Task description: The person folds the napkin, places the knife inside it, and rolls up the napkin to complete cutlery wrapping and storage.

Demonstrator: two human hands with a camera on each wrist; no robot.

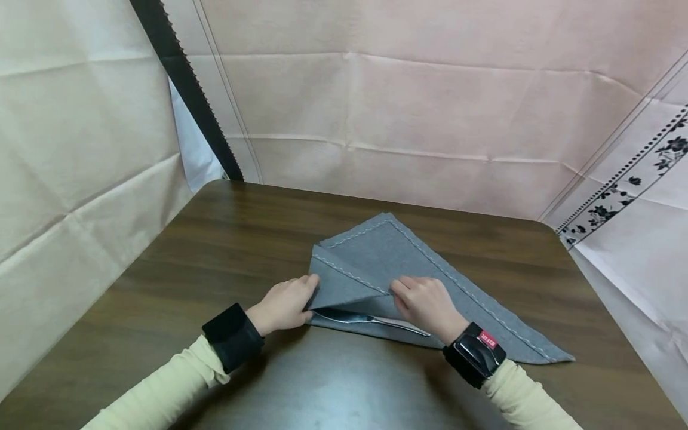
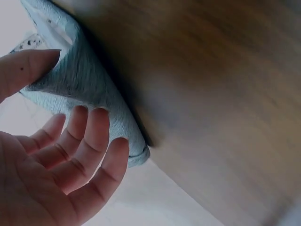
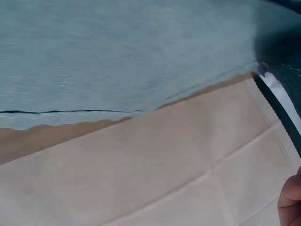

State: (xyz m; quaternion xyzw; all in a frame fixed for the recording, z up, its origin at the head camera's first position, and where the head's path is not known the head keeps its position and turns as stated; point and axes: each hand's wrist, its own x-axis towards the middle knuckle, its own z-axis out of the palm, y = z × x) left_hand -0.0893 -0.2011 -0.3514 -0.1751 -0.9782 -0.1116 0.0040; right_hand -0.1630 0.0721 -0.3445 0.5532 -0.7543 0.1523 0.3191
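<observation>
So the grey cloth napkin (image 1: pixel 387 263) was lying flat near the middle of the counter, sort of a long triangle shape with its far point running off toward the right edge. It had pale stitching along the hems. The left part was folded over itself, so you got a flap with a stitched edge crossing diagonally. Tucked under that flap was a piece of silver cutlery (image 1: pixel 371 320), lying almost parallel to the near edge of the napkin, handle poking out to the right. Which utensil it was, couldn't tell, the head was covered.
</observation>
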